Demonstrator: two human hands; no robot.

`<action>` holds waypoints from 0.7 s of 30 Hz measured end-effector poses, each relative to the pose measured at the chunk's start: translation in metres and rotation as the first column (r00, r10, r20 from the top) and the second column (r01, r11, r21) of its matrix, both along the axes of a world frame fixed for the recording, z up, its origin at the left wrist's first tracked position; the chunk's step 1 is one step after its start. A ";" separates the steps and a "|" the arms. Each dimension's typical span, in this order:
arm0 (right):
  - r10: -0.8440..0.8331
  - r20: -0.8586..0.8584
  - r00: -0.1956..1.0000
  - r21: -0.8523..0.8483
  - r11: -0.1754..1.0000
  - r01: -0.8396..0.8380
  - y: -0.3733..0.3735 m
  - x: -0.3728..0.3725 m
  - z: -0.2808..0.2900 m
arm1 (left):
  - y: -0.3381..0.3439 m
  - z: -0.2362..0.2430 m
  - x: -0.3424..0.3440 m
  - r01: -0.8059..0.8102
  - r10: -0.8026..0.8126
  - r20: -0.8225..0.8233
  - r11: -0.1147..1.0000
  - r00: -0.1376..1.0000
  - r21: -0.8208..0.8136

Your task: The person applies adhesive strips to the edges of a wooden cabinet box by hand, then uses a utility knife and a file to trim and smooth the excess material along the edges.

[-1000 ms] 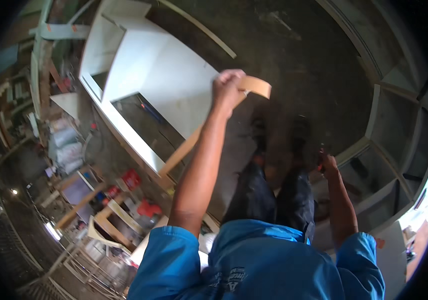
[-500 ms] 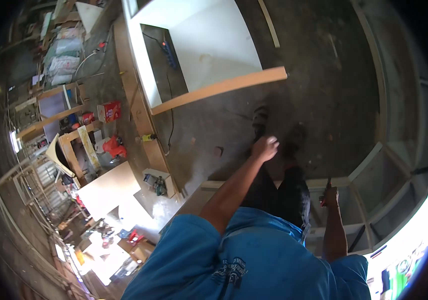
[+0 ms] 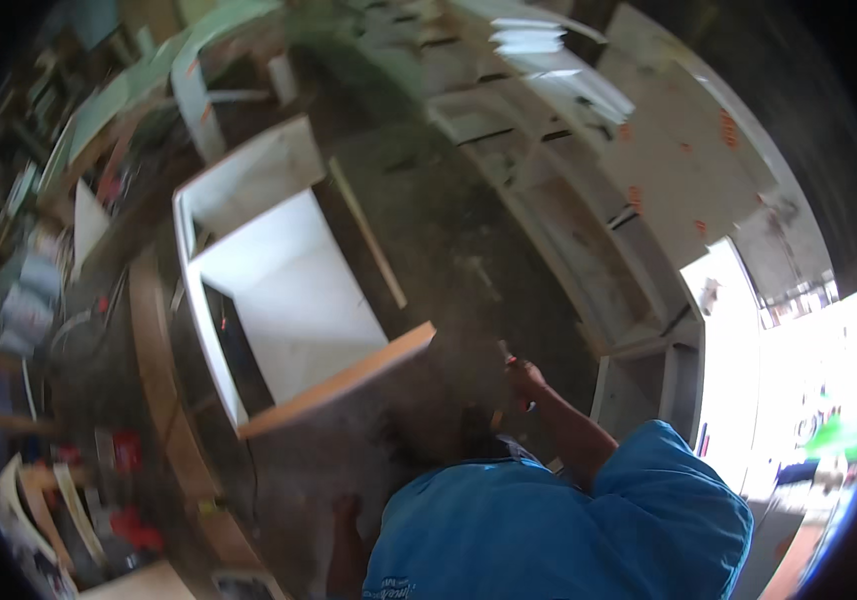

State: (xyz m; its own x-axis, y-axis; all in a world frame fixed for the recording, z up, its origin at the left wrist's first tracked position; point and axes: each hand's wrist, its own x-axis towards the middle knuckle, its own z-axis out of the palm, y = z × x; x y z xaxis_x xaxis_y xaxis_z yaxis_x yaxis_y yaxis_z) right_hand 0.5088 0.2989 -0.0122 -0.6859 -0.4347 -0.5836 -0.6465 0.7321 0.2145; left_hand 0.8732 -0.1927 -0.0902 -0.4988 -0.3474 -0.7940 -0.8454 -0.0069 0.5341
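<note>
My view is heavily motion-blurred; edges smear everywhere, worst along the top and left. Strong daylight pours in from a doorway (image 3: 749, 340) at right, blown out to pure white with no detail inside it. The concrete floor (image 3: 449, 240) sits dim and murky by contrast. A white cabinet (image 3: 279, 290) catches the light and reads bright. Fisheye curvature bends every straight line near the rim, and a black vignette rings the frame.

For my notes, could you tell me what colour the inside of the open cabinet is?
White inside the cabinet, with a bare tan wooden front edge; the head view shows it.
</note>
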 end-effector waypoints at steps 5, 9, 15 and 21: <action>-0.832 0.415 0.367 -0.491 0.135 0.860 -0.038 0.038 0.045 | -0.014 -0.012 -0.040 0.197 -0.191 0.139 0.980 0.972 -0.031; -0.721 0.670 0.175 -0.536 -0.307 0.786 -0.028 0.095 0.073 | -0.056 -0.020 -0.107 0.392 -0.384 0.082 0.909 0.920 -0.145; -0.820 0.470 -0.327 -0.166 -0.446 0.879 0.049 0.193 0.118 | -0.082 -0.007 -0.209 0.548 -0.572 0.043 0.756 0.819 -0.358; -0.772 0.511 -0.378 -0.098 -0.489 0.867 0.144 0.226 0.071 | 0.011 0.011 -0.318 0.562 -0.590 -0.035 0.783 0.806 -0.265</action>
State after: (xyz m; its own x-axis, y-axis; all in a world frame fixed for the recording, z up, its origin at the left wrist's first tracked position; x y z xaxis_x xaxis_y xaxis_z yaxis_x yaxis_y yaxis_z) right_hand 0.7344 0.4434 0.0588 -0.3078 0.5050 -0.8064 0.9486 0.2284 -0.2191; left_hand 0.5553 -0.1822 -0.0787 -0.7432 -0.1317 -0.6560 -0.5877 0.5973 0.5458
